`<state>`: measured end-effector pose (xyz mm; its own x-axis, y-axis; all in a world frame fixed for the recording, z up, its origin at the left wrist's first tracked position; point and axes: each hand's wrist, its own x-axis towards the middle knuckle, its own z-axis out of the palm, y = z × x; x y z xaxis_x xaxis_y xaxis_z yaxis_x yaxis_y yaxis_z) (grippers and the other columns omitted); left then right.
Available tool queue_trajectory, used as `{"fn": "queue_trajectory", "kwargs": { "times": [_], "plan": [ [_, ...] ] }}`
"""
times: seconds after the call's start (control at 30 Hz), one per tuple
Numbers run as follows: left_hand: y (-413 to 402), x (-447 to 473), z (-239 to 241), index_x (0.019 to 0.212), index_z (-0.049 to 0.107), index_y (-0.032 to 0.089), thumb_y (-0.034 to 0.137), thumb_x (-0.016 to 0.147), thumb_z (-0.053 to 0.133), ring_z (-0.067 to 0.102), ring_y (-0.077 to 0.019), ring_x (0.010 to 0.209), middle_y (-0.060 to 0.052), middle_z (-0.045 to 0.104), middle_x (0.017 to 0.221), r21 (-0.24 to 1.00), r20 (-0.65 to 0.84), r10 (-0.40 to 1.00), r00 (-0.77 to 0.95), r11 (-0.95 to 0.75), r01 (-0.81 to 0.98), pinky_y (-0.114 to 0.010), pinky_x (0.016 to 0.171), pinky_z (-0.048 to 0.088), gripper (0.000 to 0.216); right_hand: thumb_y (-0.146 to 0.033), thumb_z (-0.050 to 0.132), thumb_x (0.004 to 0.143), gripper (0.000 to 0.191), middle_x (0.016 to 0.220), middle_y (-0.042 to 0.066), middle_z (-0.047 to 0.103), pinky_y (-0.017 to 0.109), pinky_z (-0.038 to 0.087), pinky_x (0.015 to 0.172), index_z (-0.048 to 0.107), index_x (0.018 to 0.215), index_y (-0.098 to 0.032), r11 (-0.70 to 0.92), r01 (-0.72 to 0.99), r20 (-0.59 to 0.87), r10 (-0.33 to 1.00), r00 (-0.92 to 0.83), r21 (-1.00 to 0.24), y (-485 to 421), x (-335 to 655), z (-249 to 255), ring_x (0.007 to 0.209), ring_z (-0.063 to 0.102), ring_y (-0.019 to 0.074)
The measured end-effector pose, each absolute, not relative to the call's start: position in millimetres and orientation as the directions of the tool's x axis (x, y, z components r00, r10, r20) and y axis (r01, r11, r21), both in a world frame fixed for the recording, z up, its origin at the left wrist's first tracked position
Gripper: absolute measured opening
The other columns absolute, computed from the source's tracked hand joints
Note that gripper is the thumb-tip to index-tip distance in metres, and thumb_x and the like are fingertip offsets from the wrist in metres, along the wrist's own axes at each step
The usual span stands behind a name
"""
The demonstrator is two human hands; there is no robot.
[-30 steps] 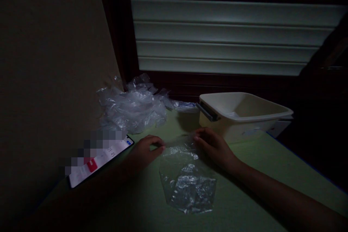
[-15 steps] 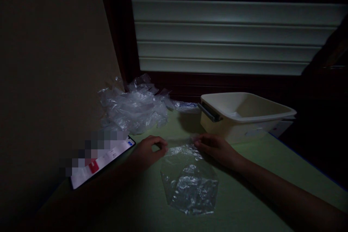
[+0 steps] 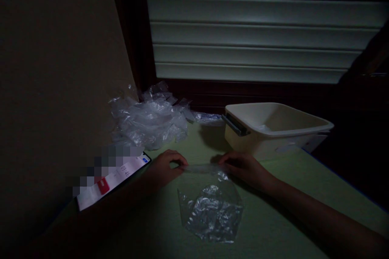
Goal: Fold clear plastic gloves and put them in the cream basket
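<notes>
A clear plastic bag (image 3: 212, 209) lies crumpled on the green table top (image 3: 273, 218) in front of me. My left hand (image 3: 165, 167) pinches the left end of its far edge. My right hand (image 3: 243, 166) pinches the right end of the same edge. The strip of plastic between my fingers is pulled taut just above the table. The room is dark, so the fingertips show only dimly.
A heap of clear plastic bags (image 3: 148, 119) sits at the back left against a wall. A cream plastic tub (image 3: 273, 129) with a dark handle stands at the back right. A lit phone (image 3: 112, 180) lies at the left. Closed blinds (image 3: 258, 40) hang behind.
The bag's far edge has been drawn toward me and rolled tighter between both hands. The bag looks shorter and more bunched. Both hands shifted only slightly.
</notes>
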<state>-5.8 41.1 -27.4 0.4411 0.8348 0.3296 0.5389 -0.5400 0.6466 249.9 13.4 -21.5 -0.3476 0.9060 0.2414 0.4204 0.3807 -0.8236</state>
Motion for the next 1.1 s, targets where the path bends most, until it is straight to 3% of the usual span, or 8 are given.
{"fn": "queue_trajectory", "kwargs": {
  "times": [0.2, 0.47, 0.7, 0.77, 0.9, 1.1],
  "plan": [
    [41, -6, -25, 0.071, 0.068, 0.018, 0.009, 0.069, 0.06, 0.059, -0.0165, 0.081, -0.002, 0.065, 0.077, 0.613, 0.349, 0.808, 0.474, -0.58, 0.537, -0.028, 0.076, 0.045, 0.012, -0.023, 0.053, 0.082, 0.014, 0.082, 0.005, 0.066, 0.031, 0.049, 0.069, 0.066, 0.082, -0.018, 0.505, 0.475, 0.323, 0.851, -0.415, -0.72, 14, 256, -21, 0.075, 0.061, 0.0154],
    [42, -9, -25, 0.078, 0.069, 0.018, 0.009, 0.07, 0.049, 0.058, -0.0154, 0.079, -0.004, 0.062, 0.081, 0.539, 0.387, 0.743, 0.546, -0.663, 0.52, -0.027, 0.073, 0.046, 0.023, -0.016, 0.05, 0.085, 0.022, 0.091, 0.009, 0.065, 0.031, 0.049, 0.069, 0.069, 0.096, -0.019, 0.669, 0.59, 0.352, 0.741, -0.572, -0.452, 11, 262, -18, 0.079, 0.061, 0.017],
    [37, -10, -25, 0.083, 0.069, 0.017, 0.006, 0.077, 0.041, 0.056, -0.0201, 0.084, -0.009, 0.064, 0.087, 0.163, 0.417, 0.564, 0.712, -0.818, 0.552, -0.035, 0.076, 0.046, 0.031, -0.019, 0.05, 0.087, 0.025, 0.107, 0.011, 0.065, 0.036, 0.049, 0.082, 0.067, 0.103, -0.021, 0.694, 0.646, 0.314, 0.72, -0.619, -0.318, 6, 263, -17, 0.094, 0.061, 0.0211],
    [36, -11, -26, 0.088, 0.068, 0.017, 0.006, 0.079, 0.039, 0.056, -0.0217, 0.092, -0.01, 0.065, 0.096, 0.103, 0.414, 0.543, 0.731, -0.825, 0.555, -0.039, 0.08, 0.046, 0.032, -0.019, 0.049, 0.087, 0.025, 0.108, 0.011, 0.064, 0.036, 0.049, 0.082, 0.067, 0.104, -0.02, 0.691, 0.655, 0.31, 0.722, -0.618, -0.306, 5, 263, -17, 0.095, 0.061, 0.0216],
    [35, -11, -28, 0.096, 0.065, 0.019, 0.008, 0.081, 0.039, 0.054, -0.0202, 0.102, -0.008, 0.065, 0.105, 0.108, 0.394, 0.443, 0.805, -0.892, 0.438, -0.037, 0.088, 0.044, 0.031, -0.015, 0.049, 0.085, 0.029, 0.106, 0.011, 0.065, 0.036, 0.05, 0.08, 0.064, 0.109, -0.019, 0.684, 0.679, 0.345, 0.726, -0.595, -0.268, 0, 260, -10, 0.093, 0.062, 0.022],
    [35, -9, -25, 0.09, 0.066, 0.016, 0.004, 0.079, 0.036, 0.058, -0.0183, 0.095, -0.009, 0.067, 0.099, 0.148, 0.393, 0.41, 0.823, -0.912, 0.384, -0.031, 0.084, 0.048, 0.034, -0.005, 0.05, 0.078, 0.04, 0.116, 0.018, 0.06, 0.039, 0.047, 0.087, 0.057, 0.117, -0.007, 0.763, 0.645, 0.305, 0.624, -0.719, -0.043, -3, 226, 11, 0.102, 0.058, 0.0279]
  ]
}}
